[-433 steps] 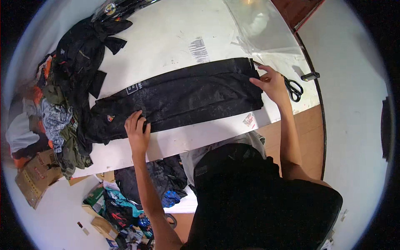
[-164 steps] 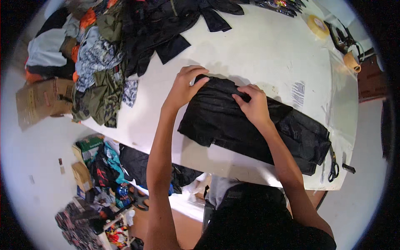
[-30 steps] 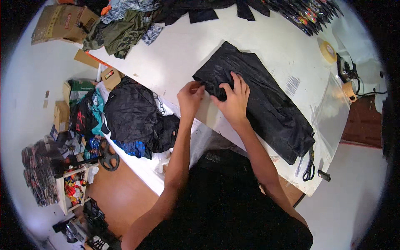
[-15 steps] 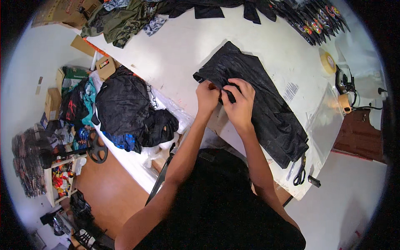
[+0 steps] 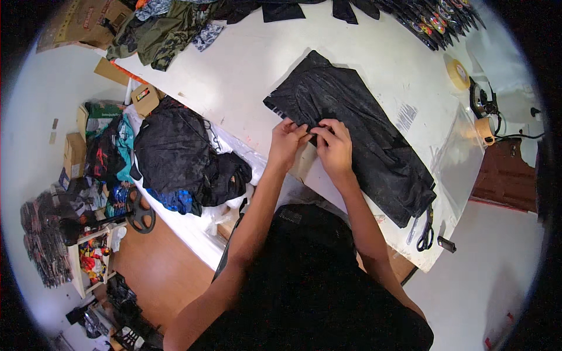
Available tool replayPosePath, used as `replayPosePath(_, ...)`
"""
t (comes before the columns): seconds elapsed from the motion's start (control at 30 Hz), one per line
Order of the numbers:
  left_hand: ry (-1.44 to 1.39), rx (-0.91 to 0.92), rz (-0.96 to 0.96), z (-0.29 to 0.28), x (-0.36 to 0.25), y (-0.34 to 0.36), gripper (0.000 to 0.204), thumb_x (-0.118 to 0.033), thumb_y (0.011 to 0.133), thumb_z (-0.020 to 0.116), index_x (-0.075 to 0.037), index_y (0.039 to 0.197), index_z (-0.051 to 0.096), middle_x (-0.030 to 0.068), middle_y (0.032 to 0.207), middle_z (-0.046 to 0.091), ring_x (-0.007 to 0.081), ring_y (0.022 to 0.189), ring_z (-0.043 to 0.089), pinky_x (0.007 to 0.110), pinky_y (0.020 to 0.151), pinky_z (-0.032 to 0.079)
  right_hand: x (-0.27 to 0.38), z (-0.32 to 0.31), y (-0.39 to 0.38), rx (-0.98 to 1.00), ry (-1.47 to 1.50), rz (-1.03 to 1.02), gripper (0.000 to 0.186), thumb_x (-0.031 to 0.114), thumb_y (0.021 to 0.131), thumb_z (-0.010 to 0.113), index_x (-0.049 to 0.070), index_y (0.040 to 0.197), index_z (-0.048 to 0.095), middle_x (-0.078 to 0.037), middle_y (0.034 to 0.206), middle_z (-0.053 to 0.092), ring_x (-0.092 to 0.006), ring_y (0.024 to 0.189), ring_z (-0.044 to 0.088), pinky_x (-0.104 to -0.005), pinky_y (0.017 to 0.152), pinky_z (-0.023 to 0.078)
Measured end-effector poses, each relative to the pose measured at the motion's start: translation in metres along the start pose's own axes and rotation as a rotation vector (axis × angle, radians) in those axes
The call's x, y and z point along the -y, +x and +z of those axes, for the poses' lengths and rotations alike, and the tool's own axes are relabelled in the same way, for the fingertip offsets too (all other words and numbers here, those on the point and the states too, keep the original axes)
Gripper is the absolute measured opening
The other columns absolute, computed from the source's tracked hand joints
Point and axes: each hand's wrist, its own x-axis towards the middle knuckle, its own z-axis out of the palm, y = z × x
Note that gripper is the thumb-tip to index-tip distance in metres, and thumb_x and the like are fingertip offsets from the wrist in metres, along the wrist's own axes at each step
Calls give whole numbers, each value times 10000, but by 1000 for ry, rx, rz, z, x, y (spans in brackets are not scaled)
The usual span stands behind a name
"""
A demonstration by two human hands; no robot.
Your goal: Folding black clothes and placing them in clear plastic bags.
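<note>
A folded black garment (image 5: 363, 123), long like a pair of trousers, lies slantwise on the white table (image 5: 246, 70). Its wider end points to the far left and its narrower end to the near right. My left hand (image 5: 284, 143) is closed at the garment's near edge, thumb and fingertips pinching the cloth. Right beside it, my right hand (image 5: 335, 151) pinches the same edge with fingers bent and thumb pressed in. The fingertips of both hands nearly meet. Whether something small sits between them I cannot make out.
Scissors (image 5: 427, 234) lie by the garment's near-right end. A tape roll (image 5: 458, 74) rests at the right edge, near a clear plastic sheet (image 5: 459, 155). Dark clothes (image 5: 175, 152) are heaped on the left. Camouflage clothes (image 5: 170, 36) and packaged items (image 5: 430, 23) sit along the far side.
Both hands have drawn together at the garment's near edge. My right hand has come down off the cloth's top, fingers closing into a pinch. The view has shifted slightly.
</note>
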Motion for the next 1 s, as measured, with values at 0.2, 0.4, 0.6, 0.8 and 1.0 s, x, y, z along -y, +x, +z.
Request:
replayPosePath(0.2,622,-84,301,-1,-1,0,234,-16,825,752,37,759,534,125,700,647,149,557,637,266,485,544,21,-16,10,-117,-36,59,333,62,697,788,92,1019,704,-78,1086,616,-289,1029,584,-422,891,447)
replayPosePath(0.4,912,-131,302,-16,-28,-17,216,-44,802,775,51,796,581,141,701,675,161,550,653,287,487,504,4,3,12,-9,-41,109,374,104,688,799,105,1044,685,-64,1070,603,-290,1008,567,-422,874,439)
replayPosePath(0.6,1085,-214,716,-16,-91,-5,156,-73,819,763,20,901,669,115,757,705,167,681,678,294,611,526,3,2,18,6,-44,114,347,98,685,793,96,1013,680,-64,1008,593,-277,970,567,-415,857,440)
replayPosePath(0.8,1213,46,918,20,-121,70,137,-80,854,740,-14,965,697,113,964,711,237,882,678,348,748,533,8,-14,21,46,62,204,274,143,707,811,84,949,698,-63,1001,624,-267,951,591,-405,847,450)
replayPosePath(1.0,1335,491,951,73,-102,149,190,-94,851,733,-54,1036,720,109,1055,711,286,1019,648,368,912,492,-45,-46,82,-224,-69,370,294,183,796,760,60,1048,673,-110,1101,631,-323,1032,578,-437,907,437)
